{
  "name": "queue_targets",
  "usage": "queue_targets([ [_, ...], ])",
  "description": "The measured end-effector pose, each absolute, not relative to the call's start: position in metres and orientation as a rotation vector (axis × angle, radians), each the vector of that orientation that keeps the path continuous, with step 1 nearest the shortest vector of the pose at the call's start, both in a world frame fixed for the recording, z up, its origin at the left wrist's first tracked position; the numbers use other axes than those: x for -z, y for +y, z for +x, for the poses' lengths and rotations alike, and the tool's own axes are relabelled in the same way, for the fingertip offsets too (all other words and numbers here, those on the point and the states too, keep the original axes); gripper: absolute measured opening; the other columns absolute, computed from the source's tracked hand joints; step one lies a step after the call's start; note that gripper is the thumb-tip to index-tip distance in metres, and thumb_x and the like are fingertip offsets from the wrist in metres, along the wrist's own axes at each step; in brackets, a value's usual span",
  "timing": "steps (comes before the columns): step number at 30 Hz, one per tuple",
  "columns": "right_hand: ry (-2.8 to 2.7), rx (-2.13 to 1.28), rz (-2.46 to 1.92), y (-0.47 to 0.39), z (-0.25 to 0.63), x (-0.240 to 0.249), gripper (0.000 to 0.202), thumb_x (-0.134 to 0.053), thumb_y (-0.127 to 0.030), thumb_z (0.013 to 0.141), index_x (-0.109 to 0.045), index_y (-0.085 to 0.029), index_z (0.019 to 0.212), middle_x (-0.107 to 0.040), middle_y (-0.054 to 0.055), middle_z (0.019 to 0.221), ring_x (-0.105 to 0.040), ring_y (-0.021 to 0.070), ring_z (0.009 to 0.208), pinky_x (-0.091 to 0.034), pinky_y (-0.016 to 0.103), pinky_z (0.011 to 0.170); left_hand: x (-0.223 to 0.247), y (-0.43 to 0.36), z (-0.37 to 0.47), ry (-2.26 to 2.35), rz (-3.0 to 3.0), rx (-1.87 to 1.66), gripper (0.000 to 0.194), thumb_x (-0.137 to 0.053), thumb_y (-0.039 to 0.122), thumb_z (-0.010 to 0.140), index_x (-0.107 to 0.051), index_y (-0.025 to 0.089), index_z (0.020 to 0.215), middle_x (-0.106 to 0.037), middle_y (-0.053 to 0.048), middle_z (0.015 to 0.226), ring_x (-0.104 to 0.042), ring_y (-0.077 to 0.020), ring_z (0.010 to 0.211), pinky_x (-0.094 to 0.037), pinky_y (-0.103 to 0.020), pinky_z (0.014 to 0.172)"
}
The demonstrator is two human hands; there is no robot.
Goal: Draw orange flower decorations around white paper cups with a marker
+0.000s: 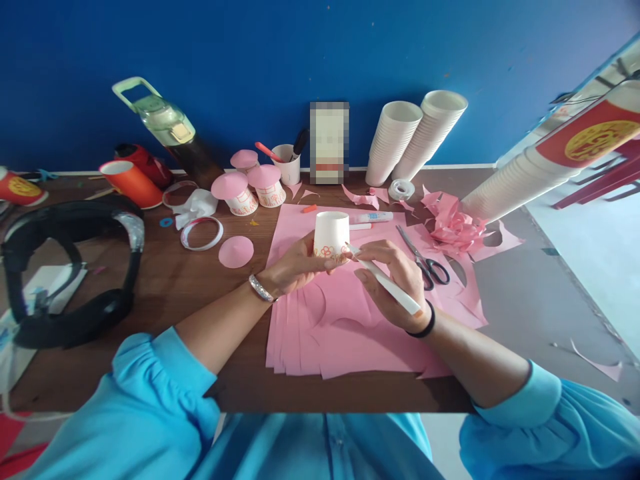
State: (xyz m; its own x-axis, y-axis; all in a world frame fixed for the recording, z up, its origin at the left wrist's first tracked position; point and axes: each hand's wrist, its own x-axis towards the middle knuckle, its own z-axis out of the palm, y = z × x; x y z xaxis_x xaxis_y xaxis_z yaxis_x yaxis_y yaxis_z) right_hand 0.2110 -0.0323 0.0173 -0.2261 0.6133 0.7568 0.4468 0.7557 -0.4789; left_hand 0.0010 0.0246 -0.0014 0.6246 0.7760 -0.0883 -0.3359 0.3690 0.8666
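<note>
A white paper cup [331, 229] is held in my left hand [299, 262], whose fingers wrap its lower part. Red and tan flower outlines run along the cup's lower band. In my right hand [393, 273] is a white marker pen [393, 290], its tip at or very near the cup's right side. Beneath both hands lies a stack of pink paper sheets [300, 333], with round cuts in the upper ones. Black-handled scissors [425, 263] rest on the paper just right of my right hand.
Pink-roofed decorated cups [265, 183], a loose pink cone [236, 252] and a tape roll [202, 233] stand left. Behind are a pen cup [289, 167], tall cup stacks [395, 143] and a bottle [170, 127]. Pink scraps [455, 223] lie right; a black headset [70, 267] sits far left.
</note>
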Motion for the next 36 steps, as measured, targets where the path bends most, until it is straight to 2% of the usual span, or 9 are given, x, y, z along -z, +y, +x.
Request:
queue_targets([
  [6, -1.89, -0.205, -0.757, -0.0331, 0.2119, -0.0202, 0.016, -0.063, -0.025, 0.106, -0.064, -0.025, 0.122, -0.079, 0.007, 0.103, -0.078, 0.0214, 0.091, -0.067, 0.036, 0.078, 0.002, 0.0225, 0.0011, 0.546, 0.952, -0.778, 0.044, -0.096, 0.026, 0.076, -0.07, 0.019, 0.111, -0.078, -0.006, 0.1, -0.072, -0.0181, 0.089, -0.051, -0.027, 0.069],
  [11, -1.871, -0.192, -0.762, -0.0325, 0.2119, -0.0232, 0.014, -0.065, -0.021, 0.104, -0.065, -0.024, 0.118, -0.079, 0.007, 0.1, -0.078, 0.0203, 0.088, -0.066, 0.034, 0.077, 0.0035, 0.023, -0.0018, 0.513, 0.925, -0.773, 0.039, -0.09, 0.026, 0.082, -0.072, 0.019, 0.116, -0.08, -0.011, 0.11, -0.076, -0.022, 0.097, -0.058, -0.031, 0.078],
  [19, -1.885, -0.178, -0.759, -0.0316, 0.2096, -0.0229, 0.01, -0.064, -0.018, 0.104, -0.064, -0.024, 0.111, -0.077, 0.004, 0.091, -0.075, 0.0173, 0.078, -0.064, 0.03, 0.07, 0.0037, 0.0231, -0.0028, 0.51, 0.896, -0.756, 0.044, -0.09, 0.026, 0.08, -0.071, 0.02, 0.119, -0.08, -0.009, 0.108, -0.075, -0.0205, 0.093, -0.059, -0.032, 0.077],
  [24, -1.924, -0.176, -0.744, -0.032, 0.2102, -0.0224, 0.011, -0.063, -0.018, 0.104, -0.064, -0.024, 0.113, -0.077, 0.005, 0.092, -0.077, 0.0179, 0.08, -0.064, 0.03, 0.069, 0.0053, 0.0231, -0.0025, 0.511, 0.903, -0.759, 0.039, -0.09, 0.026, 0.081, -0.072, 0.019, 0.114, -0.078, -0.006, 0.1, -0.072, -0.018, 0.091, -0.059, -0.031, 0.078],
  [36, -1.917, -0.218, -0.744, -0.0321, 0.2085, -0.0202, 0.014, -0.064, -0.016, 0.103, -0.063, -0.025, 0.113, -0.076, 0.004, 0.092, -0.075, 0.0173, 0.079, -0.062, 0.028, 0.069, 0.0044, 0.0228, -0.0019, 0.528, 0.914, -0.761, 0.037, -0.092, 0.03, 0.079, -0.075, 0.018, 0.109, -0.077, -0.006, 0.098, -0.071, -0.0179, 0.089, -0.057, -0.031, 0.077],
])
